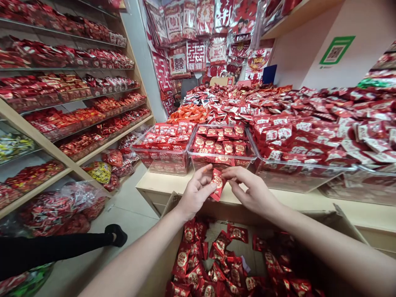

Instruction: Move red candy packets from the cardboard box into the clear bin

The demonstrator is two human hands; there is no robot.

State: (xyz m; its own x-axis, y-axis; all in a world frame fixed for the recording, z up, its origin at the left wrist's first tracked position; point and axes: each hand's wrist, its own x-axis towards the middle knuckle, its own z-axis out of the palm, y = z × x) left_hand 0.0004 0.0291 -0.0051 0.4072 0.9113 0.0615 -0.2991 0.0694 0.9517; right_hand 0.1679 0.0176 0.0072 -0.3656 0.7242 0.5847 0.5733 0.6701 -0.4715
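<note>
One red wrapped candy (218, 186) with a gold emblem is held above the open carton. My left hand (199, 187) pinches it between thumb and fingers. My right hand (250, 187) has its thumb and forefinger closed on the candy's upper right corner. Just beyond both hands stands a clear plastic bin (222, 158) with rows of similar red candies. Below my forearms, the cardboard carton (321, 214) holds many loose red candies (236, 268), with part of its bottom showing.
Other clear bins of candy (163, 159) stand on the pale counter (151, 181) to either side. Glass shelves (71, 68) of packets fill the left. Bagged candies (62, 206) lie on the floor, near a person's black-clad leg (68, 247). Red decorations (196, 55) hang behind.
</note>
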